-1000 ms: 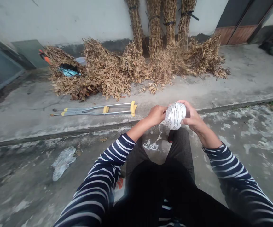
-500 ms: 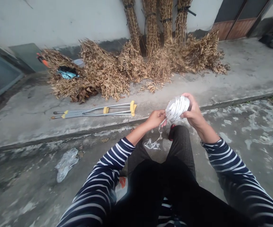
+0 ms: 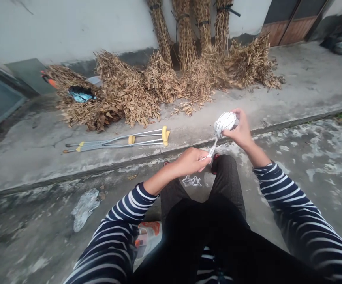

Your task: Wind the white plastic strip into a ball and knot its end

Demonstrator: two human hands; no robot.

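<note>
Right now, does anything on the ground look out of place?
Yes: a pair of crutches lies flat on the concrete near the dried-stalk pile, and a crumpled clear plastic bag lies loose like litter.

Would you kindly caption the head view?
Right hand holds a ball of white string; left hand grips its loose strand.

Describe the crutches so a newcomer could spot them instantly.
Start at the dried plant bundles leaning on the white wall. On the concrete just in front of them, left of the person's hands, lie the crutches. They are the only metal thing there: silver tubes with yellow pads.
</note>
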